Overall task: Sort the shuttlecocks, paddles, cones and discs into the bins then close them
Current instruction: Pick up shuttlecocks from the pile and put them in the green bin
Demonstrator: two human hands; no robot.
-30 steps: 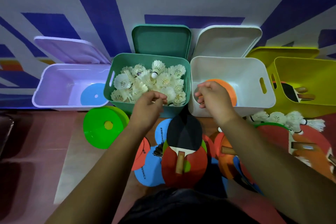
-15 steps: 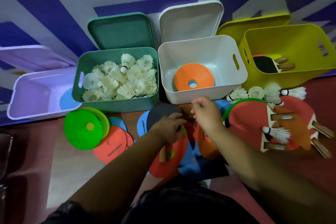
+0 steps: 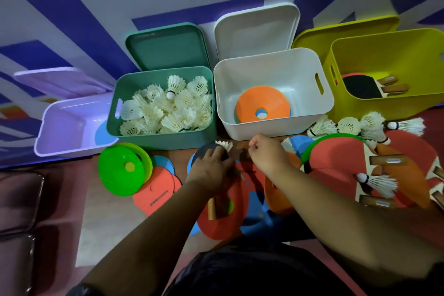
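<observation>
White and feathery, a shuttlecock (image 3: 224, 145) is pinched by the left hand (image 3: 211, 166) above the black paddle (image 3: 200, 152), the right hand (image 3: 266, 155) is curled at 3 o'clock, its hold unclear, and the green bin (image 3: 163, 137) is seen at 11 o'clock.

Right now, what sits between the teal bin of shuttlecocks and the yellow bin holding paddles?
In the head view, the open white bin stands between the teal bin and the yellow bin, with an orange cone lying inside it.
</observation>
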